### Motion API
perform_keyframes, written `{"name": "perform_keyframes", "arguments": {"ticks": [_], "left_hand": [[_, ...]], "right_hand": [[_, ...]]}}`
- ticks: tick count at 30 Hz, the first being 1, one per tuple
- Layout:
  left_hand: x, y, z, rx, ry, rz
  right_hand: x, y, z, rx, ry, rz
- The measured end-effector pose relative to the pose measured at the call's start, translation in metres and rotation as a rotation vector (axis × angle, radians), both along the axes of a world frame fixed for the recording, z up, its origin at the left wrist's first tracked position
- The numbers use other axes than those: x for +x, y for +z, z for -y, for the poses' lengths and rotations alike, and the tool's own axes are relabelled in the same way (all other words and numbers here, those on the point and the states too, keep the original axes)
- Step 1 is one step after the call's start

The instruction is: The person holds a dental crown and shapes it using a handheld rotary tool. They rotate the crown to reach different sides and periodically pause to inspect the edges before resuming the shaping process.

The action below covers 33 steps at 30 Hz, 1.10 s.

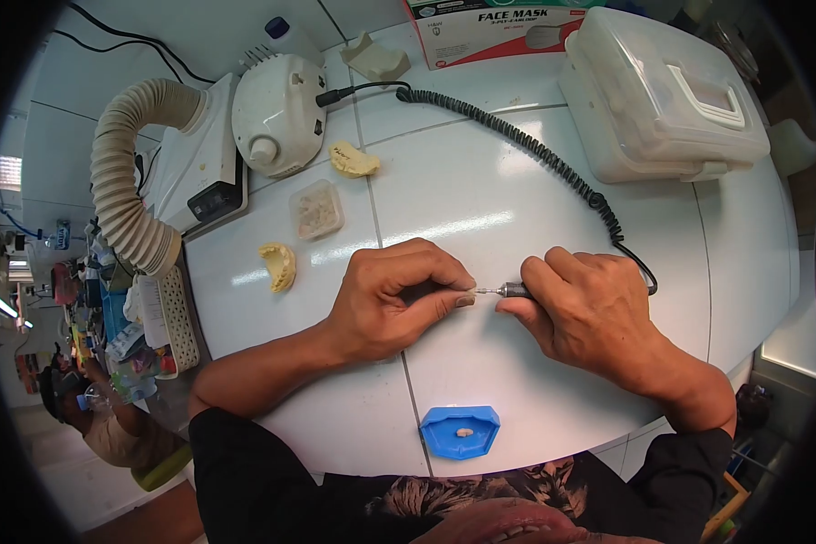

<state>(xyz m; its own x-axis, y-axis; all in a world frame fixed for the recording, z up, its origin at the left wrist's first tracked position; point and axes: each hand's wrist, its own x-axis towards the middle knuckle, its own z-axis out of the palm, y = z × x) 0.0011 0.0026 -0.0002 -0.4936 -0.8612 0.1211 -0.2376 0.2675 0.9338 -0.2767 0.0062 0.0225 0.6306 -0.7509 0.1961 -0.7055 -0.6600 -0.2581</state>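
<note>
Over the middle of the white tiled table, my right hand (pixel 585 304) is wrapped round a dark rotary handpiece (pixel 517 290) with a metal tip pointing left. A coiled black cord (pixel 526 136) runs from it to the white control box (pixel 279 113). My left hand (pixel 399 295) is closed in a pinch at the tip's end; whatever lies between thumb and forefinger is too small to make out. Nearer my body, a blue tray (pixel 435 444) holds a small pale piece (pixel 464 432).
Yellow dental casts (pixel 354 160) (pixel 279 267) and a clear box (pixel 316 209) stand left of centre. Behind are a ribbed hose (pixel 109 172), a face mask box (pixel 499 45) and a translucent case (pixel 662 100). Another person (pixel 118 426) sits far left.
</note>
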Motion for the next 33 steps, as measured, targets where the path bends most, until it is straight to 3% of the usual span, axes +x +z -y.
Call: {"name": "perform_keyframes", "arguments": {"ticks": [33], "left_hand": [[0.0016, 0.0005, 0.003, -0.06, -0.013, -0.009]], "right_hand": [[-0.0007, 0.0037, 0.0052, 0.017, 0.025, -0.003]]}}
